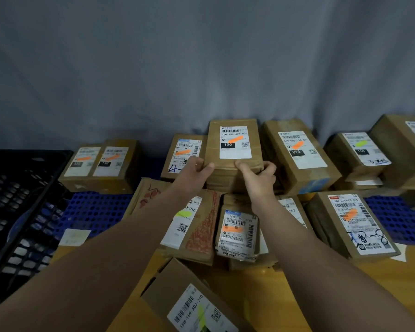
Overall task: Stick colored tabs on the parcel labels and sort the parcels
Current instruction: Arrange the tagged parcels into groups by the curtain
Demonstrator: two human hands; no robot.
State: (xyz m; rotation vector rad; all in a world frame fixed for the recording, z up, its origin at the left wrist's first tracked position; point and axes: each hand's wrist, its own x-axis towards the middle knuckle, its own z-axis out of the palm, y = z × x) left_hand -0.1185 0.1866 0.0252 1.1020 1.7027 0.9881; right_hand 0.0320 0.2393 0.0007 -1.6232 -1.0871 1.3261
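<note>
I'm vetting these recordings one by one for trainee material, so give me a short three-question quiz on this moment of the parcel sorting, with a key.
1. True or false: only the left hand holds the gripped parcel.
2. The tab on the parcel marked 010 is: A green, B orange, C blue.
3. Fill in: the black crate lies to the person's ____.
Key: 1 false, the right hand grips its near edge too. 2 B. 3 left.
</note>
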